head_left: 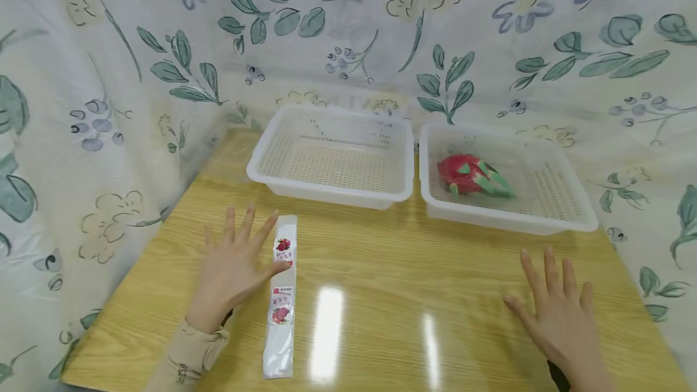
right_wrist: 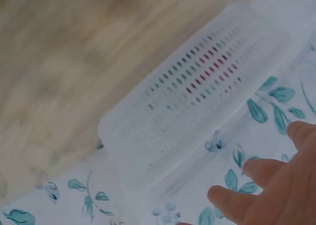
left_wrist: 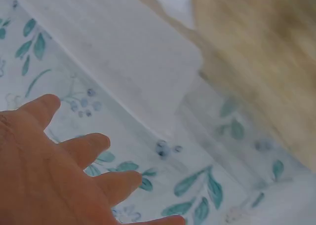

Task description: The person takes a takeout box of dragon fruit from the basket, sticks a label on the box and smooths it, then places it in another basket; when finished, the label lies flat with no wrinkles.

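My left hand (head_left: 234,262) lies flat on the wooden table (head_left: 381,295) with fingers spread, its thumb touching a long clear packet (head_left: 281,295) printed with red fruit labels. My right hand (head_left: 555,304) rests flat and spread near the table's right front, holding nothing. A red dragon fruit (head_left: 472,176) with green scales lies in the right white basket (head_left: 566,222). The left white basket (head_left: 261,168) has nothing in it. In the left wrist view the spread fingers (left_wrist: 84,148) show before flowered cloth. The right wrist view shows fingertips (right_wrist: 232,200) near the perforated basket wall (right_wrist: 197,101).
Flowered cloth (head_left: 109,77) hangs around the table on the left, back and right. Both baskets stand side by side at the table's far edge. Bare glossy wood (head_left: 403,271) lies between my hands.
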Available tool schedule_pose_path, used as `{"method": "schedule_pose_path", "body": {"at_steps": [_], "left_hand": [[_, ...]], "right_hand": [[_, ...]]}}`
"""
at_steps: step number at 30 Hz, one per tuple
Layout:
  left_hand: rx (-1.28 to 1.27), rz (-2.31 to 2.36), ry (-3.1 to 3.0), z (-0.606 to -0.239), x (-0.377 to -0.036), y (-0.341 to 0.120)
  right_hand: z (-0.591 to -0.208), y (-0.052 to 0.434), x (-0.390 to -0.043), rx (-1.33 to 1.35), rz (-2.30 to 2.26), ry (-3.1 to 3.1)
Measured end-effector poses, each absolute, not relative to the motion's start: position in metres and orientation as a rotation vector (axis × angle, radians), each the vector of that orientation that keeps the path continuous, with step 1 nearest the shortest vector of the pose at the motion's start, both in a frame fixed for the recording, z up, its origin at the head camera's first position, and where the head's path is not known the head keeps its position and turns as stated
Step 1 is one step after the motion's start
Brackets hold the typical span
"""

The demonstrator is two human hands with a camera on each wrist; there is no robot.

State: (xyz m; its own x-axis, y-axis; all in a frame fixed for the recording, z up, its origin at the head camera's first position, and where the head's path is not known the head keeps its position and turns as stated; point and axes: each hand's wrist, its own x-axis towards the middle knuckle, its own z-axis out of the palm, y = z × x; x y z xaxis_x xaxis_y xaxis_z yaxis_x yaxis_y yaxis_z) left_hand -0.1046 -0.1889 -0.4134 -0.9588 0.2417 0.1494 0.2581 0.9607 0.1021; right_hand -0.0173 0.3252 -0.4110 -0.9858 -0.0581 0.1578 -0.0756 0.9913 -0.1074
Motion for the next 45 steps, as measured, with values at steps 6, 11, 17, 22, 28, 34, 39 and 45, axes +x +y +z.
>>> {"method": "schedule_pose_path", "body": {"at_steps": [6, 11, 17, 22, 28, 34, 39, 45], "left_hand": [[-0.542, -0.227, -2.971, -0.398, -0.121, -0.147], [-0.707, -0.383, -2.945, -0.391, -0.132, -0.103], [-0.882, -0.509, -2.930, -0.384, -0.142, -0.051], [-0.983, -0.551, -2.949, -0.382, -0.147, -0.014], [-1.082, -0.622, -2.938, -0.386, -0.160, 0.025], [-1.103, -0.588, -2.928, -0.396, -0.167, 0.056], [-1.059, -0.619, -2.960, -0.412, -0.175, 0.075], [-0.995, -0.635, -2.992, -0.421, -0.178, 0.093]], "right_hand": [[-0.396, 0.332, -0.039, 0.143, 0.238, -2.941], [-0.378, 0.338, -0.060, 0.178, 0.318, -2.906], [-0.351, 0.345, -0.094, 0.236, 0.530, -2.914], [-0.332, 0.349, -0.125, 0.270, 0.632, -2.918], [-0.311, 0.353, -0.165, 0.254, 0.814, -2.968], [-0.300, 0.358, -0.211, 0.210, 1.072, -3.099], [-0.310, 0.365, -0.242, 0.180, 1.235, -3.150], [-0.322, 0.383, -0.267, -0.117, 1.401, -3.301]]}}
